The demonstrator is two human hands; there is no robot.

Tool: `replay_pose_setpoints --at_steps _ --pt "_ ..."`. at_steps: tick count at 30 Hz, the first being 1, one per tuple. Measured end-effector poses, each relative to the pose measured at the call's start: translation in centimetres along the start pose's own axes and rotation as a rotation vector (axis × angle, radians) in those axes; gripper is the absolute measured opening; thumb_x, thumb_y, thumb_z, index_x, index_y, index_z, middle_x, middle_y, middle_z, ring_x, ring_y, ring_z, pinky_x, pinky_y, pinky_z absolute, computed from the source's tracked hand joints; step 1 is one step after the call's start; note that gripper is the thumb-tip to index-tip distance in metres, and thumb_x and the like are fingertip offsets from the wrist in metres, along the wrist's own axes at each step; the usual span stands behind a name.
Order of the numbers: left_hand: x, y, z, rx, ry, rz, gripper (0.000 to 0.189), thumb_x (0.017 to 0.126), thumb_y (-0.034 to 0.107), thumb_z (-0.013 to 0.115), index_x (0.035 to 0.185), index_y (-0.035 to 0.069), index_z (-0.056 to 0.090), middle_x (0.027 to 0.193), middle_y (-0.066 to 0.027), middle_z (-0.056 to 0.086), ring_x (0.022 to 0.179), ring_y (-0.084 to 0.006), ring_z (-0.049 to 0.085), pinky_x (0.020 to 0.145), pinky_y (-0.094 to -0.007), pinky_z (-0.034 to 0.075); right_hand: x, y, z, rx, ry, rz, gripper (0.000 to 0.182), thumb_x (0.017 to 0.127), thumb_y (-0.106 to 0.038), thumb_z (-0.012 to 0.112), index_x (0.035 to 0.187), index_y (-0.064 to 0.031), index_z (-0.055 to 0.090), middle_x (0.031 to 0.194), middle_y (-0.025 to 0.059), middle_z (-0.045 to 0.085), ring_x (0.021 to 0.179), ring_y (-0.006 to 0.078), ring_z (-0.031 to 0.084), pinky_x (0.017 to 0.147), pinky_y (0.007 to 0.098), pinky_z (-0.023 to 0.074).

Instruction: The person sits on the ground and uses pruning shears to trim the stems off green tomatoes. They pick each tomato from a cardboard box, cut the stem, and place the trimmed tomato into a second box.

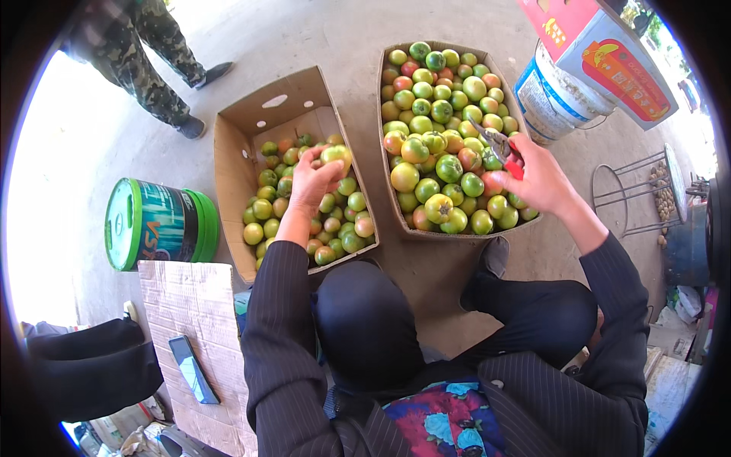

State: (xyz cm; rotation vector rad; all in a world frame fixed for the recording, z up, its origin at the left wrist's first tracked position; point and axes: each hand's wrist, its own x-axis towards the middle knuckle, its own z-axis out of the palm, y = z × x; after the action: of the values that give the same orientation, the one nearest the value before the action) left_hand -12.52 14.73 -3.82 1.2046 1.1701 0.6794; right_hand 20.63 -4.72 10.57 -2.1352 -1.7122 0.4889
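Note:
A greenish-yellow tomato (336, 156) is in the fingers of my left hand (315, 181), above the left cardboard box (231, 171). Green and reddish tomatoes (262, 209) partly fill that box. My right hand (537, 174) grips red-handled pruning shears (498, 143) over the right cardboard box (394, 220). Their blades point up and left. Beneath them, the right box is heaped with mostly green tomatoes (449, 168), a few turning red. My right thumb is beside a reddish tomato (491, 184); whether they touch, I cannot tell.
At left are a green-lidded bucket (165, 223) and a cardboard sheet (194, 297) with a phone (193, 368) on it. A person in camouflage trousers (163, 63) stands beyond. At right are a white bucket (551, 97), a banana carton (622, 68) and a tipped metal stool (674, 183).

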Motion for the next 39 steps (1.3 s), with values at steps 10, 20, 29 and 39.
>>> replay_pose_setpoints --at_steps 10,20,29,39 --pt "-9.3 15.0 13.5 -0.096 -0.352 0.283 0.061 0.082 0.006 0.078 0.131 0.009 0.041 0.108 -0.0069 0.061 0.092 -0.0133 0.062 0.078 -0.0282 0.052 -4.0 -3.6 -3.2 -0.093 0.351 -0.202 0.048 0.074 -0.015 0.079 0.113 -0.002 0.053 0.095 0.015 0.061 0.094 0.0349 0.061 0.085 0.0441 0.0475" --pt "-7.7 8.4 14.4 0.128 -0.417 0.285 0.062 0.074 -0.001 0.079 0.128 0.003 0.049 0.111 -0.0062 0.062 0.102 -0.013 0.06 0.091 -0.0291 0.051 -4.0 0.1 -0.1 -0.305 0.205 -0.294 0.042 0.071 -0.018 0.077 0.103 -0.002 0.055 0.093 0.0156 0.061 0.09 0.0343 0.06 0.081 0.0443 0.0459" --pt "-5.7 9.3 13.9 -0.128 0.121 0.441 0.059 0.077 -0.005 0.074 0.129 0.002 0.047 0.108 -0.0058 0.064 0.094 -0.0123 0.062 0.084 -0.0273 0.054 -0.1 -4.7 0.6 -0.196 0.432 -0.434 0.034 0.072 -0.014 0.072 0.096 -0.0026 0.052 0.087 0.0127 0.059 0.088 0.0311 0.059 0.078 0.044 0.0442" --pt "-7.4 8.7 14.4 0.017 -0.247 0.361 0.065 0.076 -0.002 0.081 0.131 0.005 0.047 0.116 -0.0057 0.063 0.107 -0.0131 0.06 0.095 -0.0295 0.05 -1.4 -1.4 0.9 -0.371 0.335 -0.361 0.039 0.069 -0.014 0.073 0.1 -0.003 0.052 0.087 0.0115 0.058 0.087 0.0292 0.058 0.077 0.0416 0.0423"
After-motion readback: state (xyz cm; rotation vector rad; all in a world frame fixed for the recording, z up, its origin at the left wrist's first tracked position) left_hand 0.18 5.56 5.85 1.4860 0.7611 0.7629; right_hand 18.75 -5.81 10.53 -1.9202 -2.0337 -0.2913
